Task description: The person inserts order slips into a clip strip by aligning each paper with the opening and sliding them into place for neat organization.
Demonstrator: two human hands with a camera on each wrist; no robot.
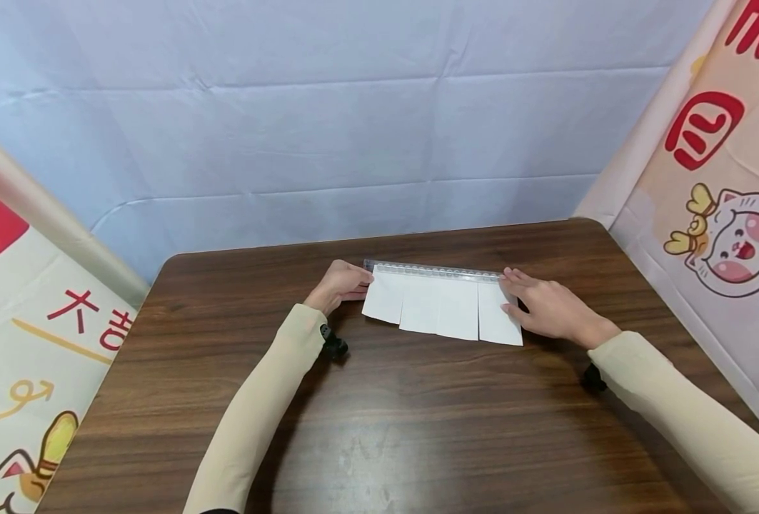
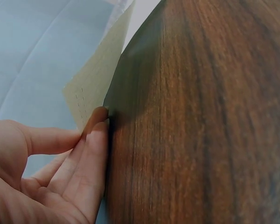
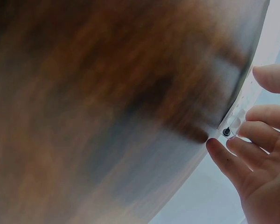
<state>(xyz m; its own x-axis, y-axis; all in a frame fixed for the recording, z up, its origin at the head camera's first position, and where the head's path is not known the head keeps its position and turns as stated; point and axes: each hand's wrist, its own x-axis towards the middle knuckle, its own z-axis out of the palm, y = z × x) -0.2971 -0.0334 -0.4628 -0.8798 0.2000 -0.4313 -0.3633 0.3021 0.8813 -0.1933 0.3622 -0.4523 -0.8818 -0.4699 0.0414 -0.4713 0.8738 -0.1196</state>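
A white sheet of paper [image 1: 425, 305] lies on the table, its near edge cut by slits into several flaps. Along its far edge runs a clear plastic ruler [image 1: 440, 272] with a row of rounded shapes. My left hand [image 1: 343, 280] pinches the paper's left edge between thumb and fingers, just below the ruler's left end. In the left wrist view the thumb [image 2: 53, 140] meets the fingertips at the paper. Over the right end, my right hand [image 1: 549, 307] rests fingertips on ruler and paper, thumb apart on the rightmost flap. The right wrist view shows its fingers [image 3: 259, 135] extended at the ruler's end.
The dark wooden table [image 1: 379, 428] has rounded far corners. A pale cloth backdrop [image 1: 328, 128] hangs behind it, with printed cloths [image 1: 726, 235] at both sides. A black wrist camera [image 1: 334, 343] sits under the left sleeve.
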